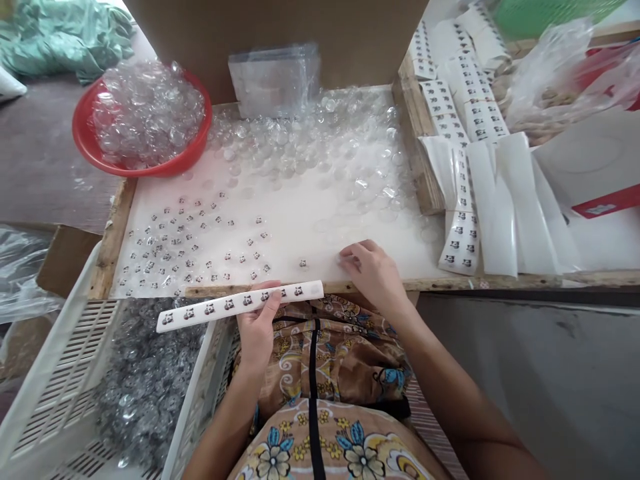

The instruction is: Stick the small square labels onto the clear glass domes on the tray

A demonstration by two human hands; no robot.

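Note:
My left hand (257, 330) is closed on a white strip of panda stickers (229, 305), thumb on top, held at a slight slant by the board's front edge. A blank spot shows at the strip's right end. My right hand (373, 270) hovers over or rests on the white board (300, 220), its fingers bent and pinched together; what they hold, if anything, is too small to make out. One clear disc with a panda sticker (303, 264) lies between the hands. Several more stickered discs (170, 240) are spread over the board's left side.
Plain clear discs (300, 137) lie heaped along the back. A red bowl (200, 143) full of them stands back left. Further sticker strips (460, 200) lie at the right by a wooden rail (417, 147). A white crate (65, 380) of discs sits below left.

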